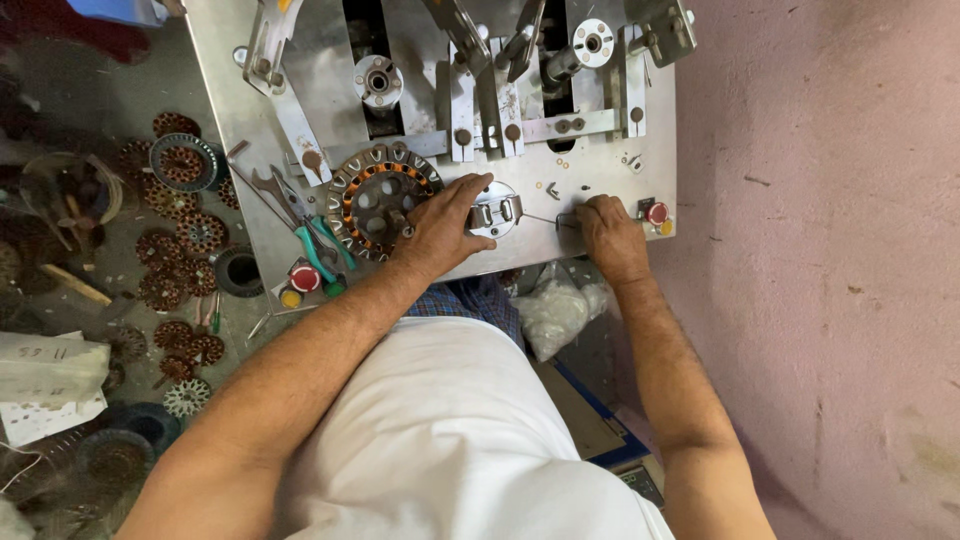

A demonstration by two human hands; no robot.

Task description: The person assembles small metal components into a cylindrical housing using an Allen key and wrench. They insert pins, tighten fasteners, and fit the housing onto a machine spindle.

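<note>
A worker's left hand rests, fingers curled, on a partly wound stator mounted just beyond its fingertips, while the right hand pinches a thin wire, winding seemingly unfinished.

hands on the winding bench

we rest our left hand across the edge of the round stator and a small metal clamp on the steel plate. our right hand pinches a thin wire running from the clamp. green-handled pliers and a wrench lie left of the stator; more stators litter the floor.
</note>
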